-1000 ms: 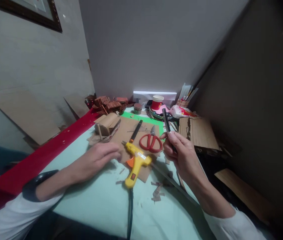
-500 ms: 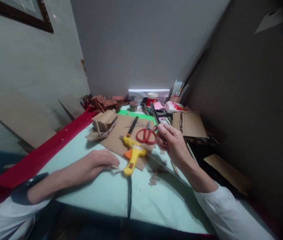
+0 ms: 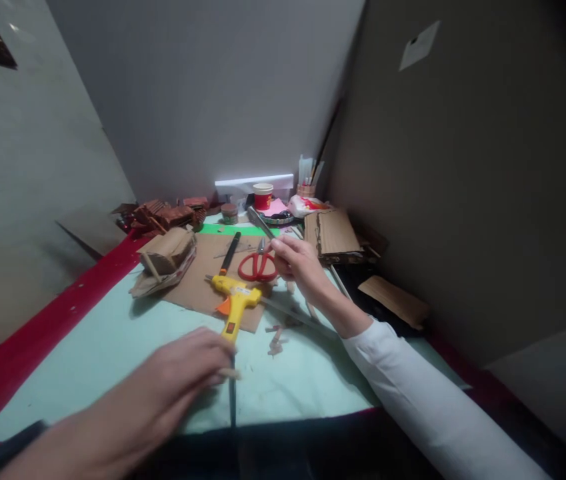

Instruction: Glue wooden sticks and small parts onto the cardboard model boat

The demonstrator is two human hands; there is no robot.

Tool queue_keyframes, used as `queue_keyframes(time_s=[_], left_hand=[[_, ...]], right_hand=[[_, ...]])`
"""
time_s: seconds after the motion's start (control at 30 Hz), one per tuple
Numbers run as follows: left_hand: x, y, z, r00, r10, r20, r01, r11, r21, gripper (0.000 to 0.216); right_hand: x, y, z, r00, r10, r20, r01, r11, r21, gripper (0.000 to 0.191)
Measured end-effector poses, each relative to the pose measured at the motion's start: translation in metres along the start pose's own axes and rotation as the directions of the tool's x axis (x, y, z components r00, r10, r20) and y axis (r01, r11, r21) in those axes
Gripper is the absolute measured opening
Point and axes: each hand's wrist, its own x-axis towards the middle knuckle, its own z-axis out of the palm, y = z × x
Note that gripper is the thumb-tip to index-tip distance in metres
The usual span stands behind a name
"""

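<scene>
Drawn closer to the near edge of the pale green-blue surface [image 3: 113,347] since half a second ago: left hand [image 3: 187,370], now just beside the handle end of the yellow plastic glue gun [image 3: 237,308] with orange trigger. Shifted leftward in view with the turn of the head: surface and contents. Little changed in place beside the red-handled metal scissors [image 3: 249,272]: right hand [image 3: 303,263].

Narrowly closed left hand, blurred, with a short pale stick [image 3: 231,374] between the fingertips, over the black cord [image 3: 233,400] near the middle of the near edge; impossible to tell whether touching the glue gun. Closed in the right hand, a slim dark bar [image 3: 261,223] of unclear kind, tilted up toward the far edge.

Partly under the glue gun, a flat brown cardboard sheet [image 3: 190,280], with a black cutter with orange end [image 3: 231,251] on top. Near the left edge, a tan cardboard model with curved roof [image 3: 173,248]. Between glue gun and near edge, small brown scraps [image 3: 276,341]. Toward the far edge, a red paper cup with white rim [image 3: 263,198].
</scene>
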Motion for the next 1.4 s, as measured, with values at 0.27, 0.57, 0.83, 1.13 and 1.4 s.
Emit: queue_keyframes(time_s=[0.27,0.57,0.83,1.13,1.4], left_hand=[[0.06,0.016,0.075,0.993,0.027,0.111,-0.048,0.98,0.193,0.048],[0.084,0.013,0.081,0.98,0.009,0.2,-0.072,0.949,0.308,0.036],[0.085,0.016,0.076,0.978,0.09,0.187,-0.132,0.965,0.227,0.03],[0.099,0.017,0.064,0.97,0.026,0.243,-0.064,0.986,0.152,0.02],[0.088,0.017,0.062,0.965,0.14,0.224,-0.16,0.984,0.076,0.029]], right_hand=[[0.005,-0.008,-0.011,0.996,-0.06,-0.06,0.058,0.998,-0.03,0.026],[0.006,-0.001,-0.008,0.996,-0.079,-0.045,0.071,0.984,-0.162,0.024],[0.007,-0.001,-0.01,0.996,-0.082,-0.046,0.07,0.976,-0.206,0.023],[0.007,0.003,-0.009,0.998,-0.05,-0.039,0.04,0.978,-0.206,0.022],[0.001,-0.008,-0.006,1.0,0.01,-0.014,-0.011,0.994,-0.109,0.024]])
